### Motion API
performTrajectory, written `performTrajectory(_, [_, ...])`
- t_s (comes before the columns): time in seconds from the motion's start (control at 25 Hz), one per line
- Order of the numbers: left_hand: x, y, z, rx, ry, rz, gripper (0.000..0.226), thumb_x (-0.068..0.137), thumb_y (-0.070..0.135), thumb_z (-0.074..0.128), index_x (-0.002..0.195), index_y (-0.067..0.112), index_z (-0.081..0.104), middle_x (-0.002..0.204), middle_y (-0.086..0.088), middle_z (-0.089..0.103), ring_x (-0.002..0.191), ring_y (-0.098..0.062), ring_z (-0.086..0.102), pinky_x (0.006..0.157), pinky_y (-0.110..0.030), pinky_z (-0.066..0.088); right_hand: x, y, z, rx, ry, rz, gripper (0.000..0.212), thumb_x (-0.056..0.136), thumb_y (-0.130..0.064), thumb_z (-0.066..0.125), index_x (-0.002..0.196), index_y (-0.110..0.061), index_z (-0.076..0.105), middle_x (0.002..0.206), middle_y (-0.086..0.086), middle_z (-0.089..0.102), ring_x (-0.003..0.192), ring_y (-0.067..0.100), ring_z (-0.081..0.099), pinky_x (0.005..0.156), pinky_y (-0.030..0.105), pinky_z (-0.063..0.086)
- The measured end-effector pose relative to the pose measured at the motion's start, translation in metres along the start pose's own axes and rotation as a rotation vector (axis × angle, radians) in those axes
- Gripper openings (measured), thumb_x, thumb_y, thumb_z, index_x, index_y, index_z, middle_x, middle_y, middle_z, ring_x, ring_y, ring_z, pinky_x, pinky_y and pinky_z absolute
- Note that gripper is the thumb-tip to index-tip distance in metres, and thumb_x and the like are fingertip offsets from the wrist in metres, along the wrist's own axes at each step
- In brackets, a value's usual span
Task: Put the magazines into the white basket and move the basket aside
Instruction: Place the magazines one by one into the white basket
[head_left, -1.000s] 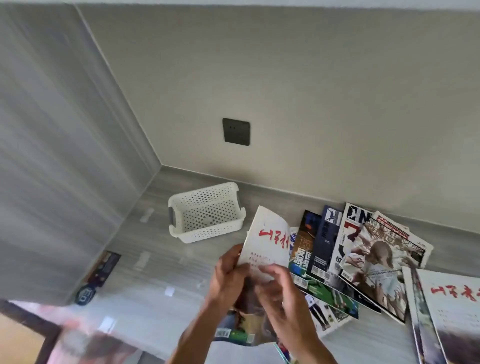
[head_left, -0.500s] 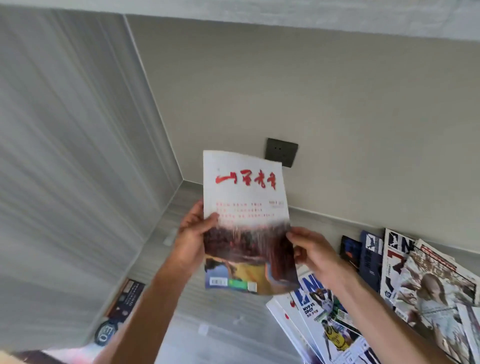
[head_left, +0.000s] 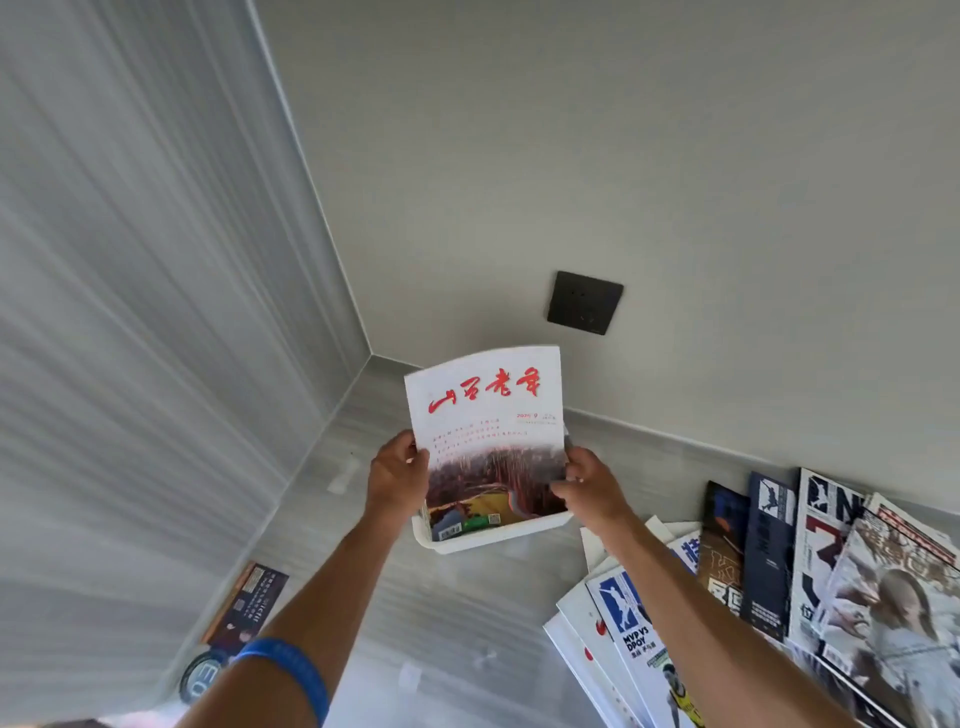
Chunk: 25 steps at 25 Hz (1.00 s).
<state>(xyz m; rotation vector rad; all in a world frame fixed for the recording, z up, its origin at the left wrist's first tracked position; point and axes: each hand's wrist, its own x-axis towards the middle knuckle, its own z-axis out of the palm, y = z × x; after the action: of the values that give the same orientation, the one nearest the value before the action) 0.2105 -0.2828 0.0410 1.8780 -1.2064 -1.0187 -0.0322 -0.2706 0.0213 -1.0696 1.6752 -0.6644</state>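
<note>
Nearest, a spread of magazines (head_left: 769, 597) lies on the worktop (head_left: 457, 613) to the right of the right hand (head_left: 589, 488), still waiting. Left hand (head_left: 397, 480) and right hand each grasp a side edge of the red-titled magazine (head_left: 488, 431), keeping it upright to slot its lower edge into the white basket (head_left: 493, 538) just beneath. Half a second ago it was held higher, hiding the basket

The grey bench (head_left: 467, 613) carries a white basket (head_left: 498, 538) near the corner, magazines (head_left: 769, 587) spread at right, and a leaflet (head_left: 249, 605) at left.
</note>
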Motion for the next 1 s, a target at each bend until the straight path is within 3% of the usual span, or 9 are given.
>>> performTrajectory(0.08, [-0.004, -0.007, -0.003, 0.080, 0.039, -0.061, 0.023, 0.092, 0.015, 0.053, 0.112, 0.016, 0.063, 0.118, -0.008, 0.070, 0.086, -0.021, 0.066, 0.072, -0.031, 0.049, -0.004, 0.010, -0.005, -0.122, -0.002, -0.023, 0.057, 0.073, -0.013, 0.061, 0.127, -0.026, 0.049, 0.100, -0.011, 0.062, 0.099, 0.021, 0.063, 0.070, 0.028, 0.046])
performTrajectory(0.16, [-0.016, -0.018, -0.001, 0.187, 0.076, -0.107, 0.026, 0.091, 0.025, 0.057, 0.116, 0.018, 0.059, 0.122, -0.009, 0.066, 0.093, -0.023, 0.066, 0.074, -0.028, 0.046, -0.009, 0.019, -0.012, -0.514, -0.016, -0.102, 0.051, 0.078, -0.017, 0.057, 0.127, -0.028, 0.049, 0.106, -0.007, 0.060, 0.105, 0.024, 0.059, 0.083, 0.036, 0.045])
performTrajectory(0.24, [-0.037, -0.039, 0.007, 0.329, -0.009, -0.097, 0.029, 0.086, 0.023, 0.060, 0.115, 0.020, 0.061, 0.122, -0.011, 0.065, 0.104, -0.027, 0.064, 0.077, -0.027, 0.047, -0.018, 0.028, -0.013, -0.879, -0.047, -0.176, 0.041, 0.082, -0.018, 0.054, 0.123, -0.028, 0.055, 0.115, -0.002, 0.065, 0.114, 0.026, 0.054, 0.093, 0.043, 0.039])
performTrajectory(0.28, [-0.048, -0.049, 0.012, 0.371, -0.085, -0.095, 0.031, 0.085, 0.020, 0.060, 0.116, 0.019, 0.063, 0.125, -0.012, 0.063, 0.108, -0.028, 0.063, 0.081, -0.028, 0.048, -0.024, 0.033, -0.011, -0.939, -0.070, -0.197, 0.041, 0.083, -0.018, 0.053, 0.124, -0.026, 0.056, 0.121, -0.001, 0.064, 0.118, 0.026, 0.051, 0.095, 0.044, 0.038])
performTrajectory(0.4, [-0.059, -0.061, 0.020, 0.397, -0.230, -0.081, 0.043, 0.090, 0.018, 0.054, 0.133, 0.015, 0.054, 0.143, -0.012, 0.050, 0.123, -0.028, 0.054, 0.098, -0.032, 0.046, -0.041, 0.049, -0.004, -0.917, -0.082, -0.226, 0.043, 0.084, -0.020, 0.053, 0.127, -0.021, 0.052, 0.130, 0.000, 0.059, 0.118, 0.027, 0.049, 0.096, 0.042, 0.041])
performTrajectory(0.6, [-0.058, -0.048, 0.012, 0.442, -0.277, -0.071, 0.048, 0.092, 0.018, 0.051, 0.140, 0.018, 0.046, 0.150, -0.009, 0.042, 0.130, -0.029, 0.048, 0.103, -0.039, 0.046, -0.059, 0.064, -0.011, -0.892, -0.076, -0.196, 0.045, 0.088, -0.020, 0.051, 0.132, -0.025, 0.050, 0.134, -0.001, 0.057, 0.116, 0.026, 0.053, 0.096, 0.039, 0.045])
performTrajectory(0.8, [-0.103, -0.014, 0.026, 0.552, -0.117, 0.302, 0.059, 0.082, 0.010, 0.063, 0.140, 0.012, 0.048, 0.150, -0.015, 0.042, 0.137, -0.032, 0.040, 0.109, -0.047, 0.040, -0.098, 0.056, -0.029, -0.585, -0.036, -0.267, 0.051, 0.087, -0.013, 0.053, 0.137, -0.019, 0.046, 0.144, -0.001, 0.049, 0.125, 0.023, 0.052, 0.100, 0.031, 0.044])
performTrajectory(0.88, [-0.124, 0.006, 0.061, 0.494, -0.228, 0.475, 0.059, 0.080, 0.006, 0.065, 0.137, 0.006, 0.051, 0.143, -0.020, 0.050, 0.132, -0.036, 0.046, 0.108, -0.049, 0.041, -0.130, 0.068, -0.064, -0.487, 0.066, -0.247, 0.047, 0.087, -0.013, 0.055, 0.134, -0.016, 0.049, 0.139, 0.002, 0.053, 0.123, 0.022, 0.053, 0.099, 0.029, 0.043])
performTrajectory(1.0, [-0.175, 0.045, 0.139, 0.437, -0.466, 0.552, 0.058, 0.082, 0.008, 0.064, 0.138, 0.009, 0.051, 0.143, -0.016, 0.051, 0.130, -0.034, 0.049, 0.109, -0.048, 0.041, -0.182, 0.125, -0.138, -0.425, 0.211, -0.084, 0.044, 0.089, -0.018, 0.057, 0.132, -0.019, 0.052, 0.136, 0.003, 0.057, 0.119, 0.022, 0.057, 0.097, 0.028, 0.044])
